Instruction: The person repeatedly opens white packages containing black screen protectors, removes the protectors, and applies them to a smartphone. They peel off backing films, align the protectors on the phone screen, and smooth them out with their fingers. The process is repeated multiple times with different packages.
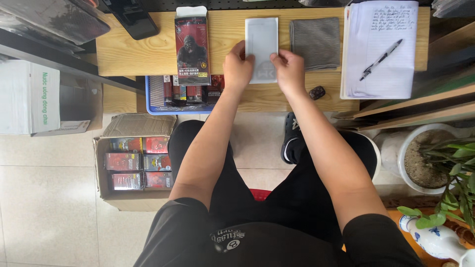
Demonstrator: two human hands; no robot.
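While the person sits at a pale wooden table (123, 54) with a visible grain, both hands meet over a flat, white, rectangular sleeve (261, 42) that lies lengthwise near the table's middle. The left hand (237, 66) pinches the sleeve's lower left edge, its fingers curled narrowly against the smooth card; the right hand (289, 69) grips the lower right edge the same way, so the two hold it between them.

At nine o'clock from the sleeve lies a glossy dark red box (192, 44), tall and slim, with a white hanging tab at its top. At three o'clock sits a folded grey cloth (315, 42), soft and matte, roughly square. Further at three o'clock rests a lined notebook (381, 74) with a black and silver pen (380, 60) lying aslant on its page. At five o'clock from the right hand, a small dark oval object (317, 92) sits on the wood. At eight o'clock from the left hand, a blue tray (156, 110) holds more red packs on end.

Down on the tiled floor, at seven o'clock, an open cardboard carton (133, 170) is packed with shiny red boxes. At four o'clock stands a round white pot (418, 163) with a green leafy plant.
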